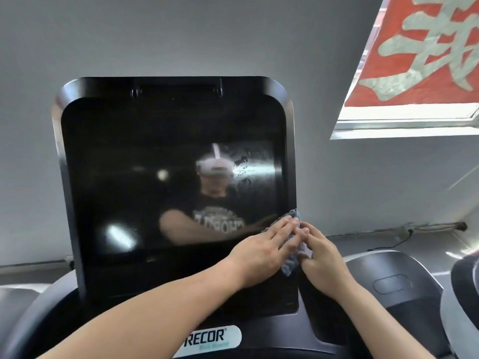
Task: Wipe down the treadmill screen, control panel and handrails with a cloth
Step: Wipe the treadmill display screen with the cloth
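Observation:
The treadmill screen (145, 156) is a large glossy black panel in a black frame, filling the middle of the view and reflecting the person. Smudges show on its upper right. A blue-grey cloth (292, 263) lies against the screen's lower right corner and right frame edge. My left hand (261, 252) presses flat on the cloth with its fingers spread. My right hand (320, 255) grips the cloth's right side at the frame edge. Most of the cloth is hidden under the two hands.
A white logo plate (212, 339) sits on the console below the screen. Grey console housing (391, 283) curves to the right. A grey wall stands behind, with a window and a red banner (425, 50) at the upper right. A cable (404, 239) runs along the wall ledge.

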A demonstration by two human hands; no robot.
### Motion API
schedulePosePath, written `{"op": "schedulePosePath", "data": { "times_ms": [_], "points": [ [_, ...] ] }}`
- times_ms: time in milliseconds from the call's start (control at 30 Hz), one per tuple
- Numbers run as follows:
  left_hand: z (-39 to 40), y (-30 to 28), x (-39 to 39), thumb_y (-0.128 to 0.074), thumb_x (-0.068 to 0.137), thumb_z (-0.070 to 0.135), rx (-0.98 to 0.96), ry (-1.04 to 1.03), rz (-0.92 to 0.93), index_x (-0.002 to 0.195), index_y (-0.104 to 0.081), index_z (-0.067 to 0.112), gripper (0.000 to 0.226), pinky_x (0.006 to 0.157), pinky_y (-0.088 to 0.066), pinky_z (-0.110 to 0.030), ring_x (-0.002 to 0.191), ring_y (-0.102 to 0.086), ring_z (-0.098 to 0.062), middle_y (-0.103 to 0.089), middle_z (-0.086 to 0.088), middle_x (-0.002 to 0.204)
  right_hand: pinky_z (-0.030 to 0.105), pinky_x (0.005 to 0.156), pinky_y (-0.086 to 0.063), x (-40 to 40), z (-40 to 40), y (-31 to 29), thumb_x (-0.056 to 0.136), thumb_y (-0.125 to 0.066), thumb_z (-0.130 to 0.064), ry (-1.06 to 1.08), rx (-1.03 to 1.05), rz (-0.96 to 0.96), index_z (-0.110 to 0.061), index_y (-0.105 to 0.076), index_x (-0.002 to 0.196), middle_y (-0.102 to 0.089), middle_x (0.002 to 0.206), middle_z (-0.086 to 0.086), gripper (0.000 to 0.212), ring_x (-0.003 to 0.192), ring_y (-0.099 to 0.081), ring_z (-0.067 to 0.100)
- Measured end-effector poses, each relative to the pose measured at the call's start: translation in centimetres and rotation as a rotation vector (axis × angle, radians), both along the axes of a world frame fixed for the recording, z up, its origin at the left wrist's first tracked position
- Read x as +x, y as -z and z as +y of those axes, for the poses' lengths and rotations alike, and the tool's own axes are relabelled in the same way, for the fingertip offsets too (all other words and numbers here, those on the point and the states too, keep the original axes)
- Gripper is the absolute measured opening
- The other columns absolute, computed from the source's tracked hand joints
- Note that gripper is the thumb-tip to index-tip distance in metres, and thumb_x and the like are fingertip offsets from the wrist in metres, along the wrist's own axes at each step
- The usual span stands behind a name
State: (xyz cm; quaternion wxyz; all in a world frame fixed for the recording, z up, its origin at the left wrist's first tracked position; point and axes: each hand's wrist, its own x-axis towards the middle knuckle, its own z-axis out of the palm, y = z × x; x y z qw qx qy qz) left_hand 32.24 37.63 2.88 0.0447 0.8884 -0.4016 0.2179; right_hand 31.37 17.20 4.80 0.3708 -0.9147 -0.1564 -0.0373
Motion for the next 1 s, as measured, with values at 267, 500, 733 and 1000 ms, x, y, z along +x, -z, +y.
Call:
{"op": "schedulePosePath", "data": {
  "times_ms": [267, 500, 733, 1000],
  "points": [
    [0.3, 3.4, -4.1, -0.037, 0.110, 0.014, 0.159, -0.150, -0.067, 0.140, -0.059, 0.003, 0.039, 0.113, -0.044, -0.052, 0.147, -0.036, -0.052, -0.047, -0.034, 0.151, 0.038, 0.084, -0.058, -1.7, 0.9, 1.9, 0.079, -0.064, 0.017, 0.224, 0.150, -0.221, -0.022, -0.075, 0.097, -0.069, 0.112, -0.011, 0.045, 0.099, -0.067, 0.012],
    [-3.1, 0.6, -2.3, -0.033, 0.102, 0.023, 0.112, -0.316, 0.050, 0.160, -0.036, 0.008, 0.060, 0.121, -0.029, -0.053, 0.155, -0.008, -0.052, -0.022, -0.026, 0.168, 0.009, 0.079, -0.044, -0.3, 3.0, -0.2, 0.086, -0.064, 0.002, 0.315, 0.238, -0.101, -0.024, -0.067, 0.108, -0.069, 0.101, -0.010, 0.033, 0.091, -0.064, 0.001],
    [0.9, 4.4, -6.4, -0.047, 0.098, 0.029, 0.246, -0.267, 0.035, 0.159, -0.033, 0.007, 0.066, 0.117, -0.041, -0.050, 0.154, -0.021, -0.049, -0.031, -0.023, 0.166, 0.024, 0.087, -0.045, -3.4, 4.5, 1.8, 0.085, -0.062, 0.002, 0.233, 0.087, -0.012, -0.023, -0.063, 0.098, -0.048, 0.125, -0.004, 0.029, 0.088, -0.059, 0.016],
    [-3.0, 3.2, -5.2, -0.056, 0.089, 0.045, 0.121, -0.376, 0.177, 0.163, -0.025, 0.010, 0.088, 0.123, -0.028, -0.054, 0.158, -0.007, -0.044, -0.016, -0.019, 0.172, 0.026, 0.080, -0.044, -2.0, 3.9, 0.5, 0.087, -0.063, 0.004, 0.323, 0.087, -0.081, -0.013, -0.069, 0.103, -0.058, 0.104, 0.001, 0.024, 0.083, -0.059, 0.020]
  ]
}}
